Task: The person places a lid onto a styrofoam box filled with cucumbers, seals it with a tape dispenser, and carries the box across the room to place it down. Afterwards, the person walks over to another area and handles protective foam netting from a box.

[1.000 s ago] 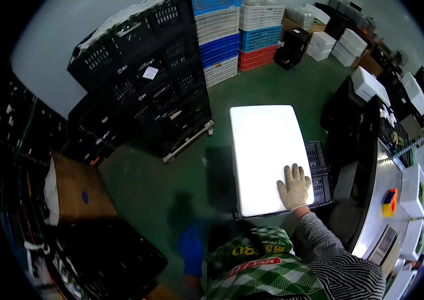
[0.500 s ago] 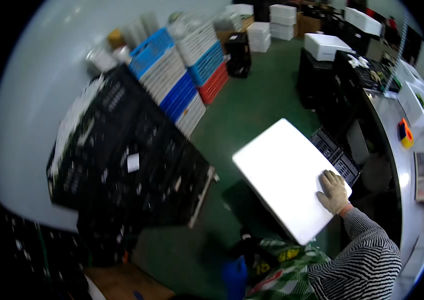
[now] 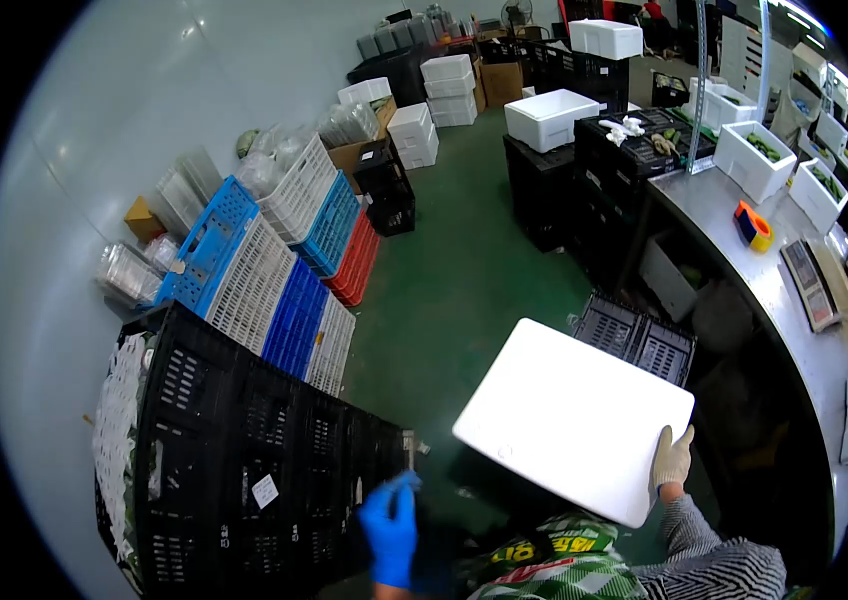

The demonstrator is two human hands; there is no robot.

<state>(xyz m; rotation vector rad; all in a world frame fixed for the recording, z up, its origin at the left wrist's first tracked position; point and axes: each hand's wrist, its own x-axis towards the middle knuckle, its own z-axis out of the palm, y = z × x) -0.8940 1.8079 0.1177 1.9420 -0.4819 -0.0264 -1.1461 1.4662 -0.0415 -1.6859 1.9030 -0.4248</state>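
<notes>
My right hand [image 3: 671, 460], in a cream glove, grips the near right edge of a white foam box [image 3: 574, 420]. The box's broad flat face is turned up, and its depth is hidden. My left hand [image 3: 391, 530], in a blue glove, is apart from the box at lower centre, its fingers loosely bent and nothing visible in them. Close to it on the left stands a stack of black plastic crates [image 3: 244, 460] with a small white label [image 3: 264, 491]. A dark folding crate [image 3: 634, 335] lies just beyond the foam box.
Blue, white and red crates [image 3: 284, 290] line the left wall, with white foam boxes [image 3: 449, 90] farther back. On the right, a metal counter [image 3: 734, 260] holds an orange tape dispenser [image 3: 753, 227], a scale [image 3: 812, 285] and foam boxes of green vegetables [image 3: 756, 155]. Green floor [image 3: 444, 260] runs between.
My right hand has shifted from lying on the foam box's top to its edge, and the box has turned. My left hand has come into view. The camera view has swung.
</notes>
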